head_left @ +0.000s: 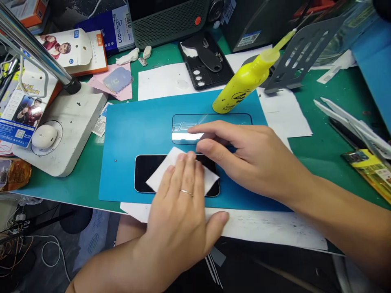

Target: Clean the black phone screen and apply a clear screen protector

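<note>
A smartphone (143, 175) lies face up, its dark screen partly covered by a white wipe (174, 158). My left hand (180, 207) presses flat on the wipe with its fingers stretched out and thumb apart, a ring on one finger. Over the phone's upper right part hovers my right hand (247, 158), thumb and index finger apart with nothing between them. Behind the phone a clear screen protector with a black border (226, 119) rests on the blue mat (122, 130); the right fingers hide part of it. A yellow squeeze bottle (241, 83) stands just behind the protector.
At the back lies a black phone housing (207, 61). A white lamp base (70, 134) with a metal pole (39, 44) takes up the left side. Tweezers (354, 122) lie at the right, near a grey slotted stand (305, 53). The table's front edge runs below the mat.
</note>
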Tool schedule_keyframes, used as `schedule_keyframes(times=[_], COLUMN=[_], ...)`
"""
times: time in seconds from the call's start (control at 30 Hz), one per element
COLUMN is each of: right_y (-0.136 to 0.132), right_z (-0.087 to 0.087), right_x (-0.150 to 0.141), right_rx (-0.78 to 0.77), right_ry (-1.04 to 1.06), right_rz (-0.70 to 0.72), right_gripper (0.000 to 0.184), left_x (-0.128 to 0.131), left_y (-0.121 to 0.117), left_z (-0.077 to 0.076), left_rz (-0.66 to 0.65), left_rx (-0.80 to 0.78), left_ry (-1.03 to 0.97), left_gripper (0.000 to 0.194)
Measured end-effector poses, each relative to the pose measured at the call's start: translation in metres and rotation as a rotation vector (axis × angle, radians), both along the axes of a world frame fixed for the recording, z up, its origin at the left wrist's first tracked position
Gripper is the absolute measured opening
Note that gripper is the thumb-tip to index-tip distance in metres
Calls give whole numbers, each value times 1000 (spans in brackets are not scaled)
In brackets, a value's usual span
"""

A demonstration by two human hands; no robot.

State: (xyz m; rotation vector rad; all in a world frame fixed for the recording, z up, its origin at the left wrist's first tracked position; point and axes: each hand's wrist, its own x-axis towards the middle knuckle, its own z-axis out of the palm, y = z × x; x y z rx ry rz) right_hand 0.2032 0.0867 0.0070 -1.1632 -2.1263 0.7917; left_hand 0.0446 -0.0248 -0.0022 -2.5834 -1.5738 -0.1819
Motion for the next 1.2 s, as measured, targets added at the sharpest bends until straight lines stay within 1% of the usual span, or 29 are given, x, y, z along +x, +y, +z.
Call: schedule_keyframes(times=[0.1, 0.17, 0.2, 0.27, 0.33, 0.4, 0.5, 0.6, 0.7, 0.83, 0.93, 1.1, 1.2], right_y=[0, 0, 0, 0, 0, -1, -1, -1, -2, -1, 0, 2, 1], right_z=[1, 0, 0, -3, -5, -6, -4, 0, 1, -1, -3, -4, -4], right_x=[3, 5, 6, 6, 6, 6, 5, 4, 4, 4, 4, 6, 10], right_rx=[-21, -20, -16, -1, 17, 21, 0, -28, -51, -55, -60, -95, -125], right_ry=[-20, -16, -9, 12, 38, 37, -3, -4, 28, 75, 90, 123, 112], right_rz=[-6, -4, -4, -10, -24, -34, -24, 11, 38, 49, 60, 61, 47], right_gripper=[37, 40, 43, 48, 52, 50, 43, 44, 54, 70, 76, 83, 83], left_x=[21, 26, 24, 12, -7, -28, -53, -66, -68, -56, -34, 17, 33], left_y=[5, 8, 10, 15, 20, 22, 16, 4, -9, -19, -20, -14, -9], left_z=[-4, -5, -5, -4, -2, 1, 4, 6, 7, 6, 3, -2, -3], left_rz=[8, 6, -3, -28, -43, -37, 15, 47, 69, 105, 102, 17, -45], left_rx=[8, 2, -2, -1, -2, -14, -24, -40, -55, -33, -16, -1, 6], left_ry=[-4, -18, -32, -66, -82, -64, -34, -21, -6, 4, -1, 2, 0], left_gripper=[75, 75, 74, 73, 71, 69, 67, 66, 67, 71, 75, 80, 83])
